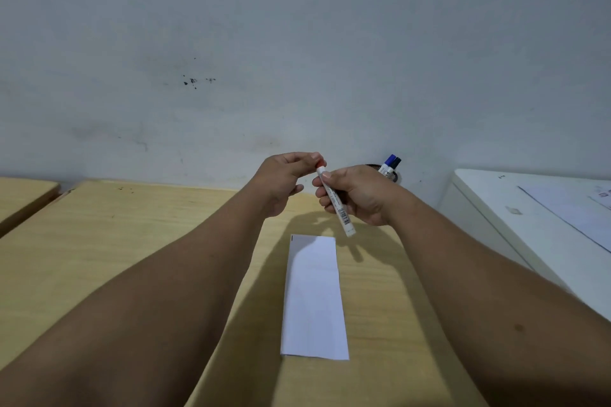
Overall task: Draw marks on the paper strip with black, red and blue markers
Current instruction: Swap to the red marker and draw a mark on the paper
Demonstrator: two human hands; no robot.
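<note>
Your right hand (355,195) has its grip clamped around the white barrel of the red marker (337,205), which slants with its butt end down toward you and its red end up. Your left hand (281,180) pinches that red end between thumb and fingertips; whether the cap is seated or partly off is hidden by your fingers.

By the look of it, you are on the red step. A short dark stroke (292,237) sits at the far left corner of the paper strip (314,297), so the black mark seems done, and no red or blue shows on the sheet. The strip lies flat on the wooden counter (132,241), lengthwise away from you, just below your hands and not touched by either.

Next you will likely need to free the tip, turn the barrel so the nib points down, and bring it to the far edge beside the dark stroke. The strip is loose, so steady it with your left hand before you press.

Both forearms reach forward and converge above the far end of the strip, hands raised clear of the counter. The blue marker (387,164) and black marker (395,164) stand capped in a dark mesh holder (395,177) by the wall, just behind your right hand.
</note>
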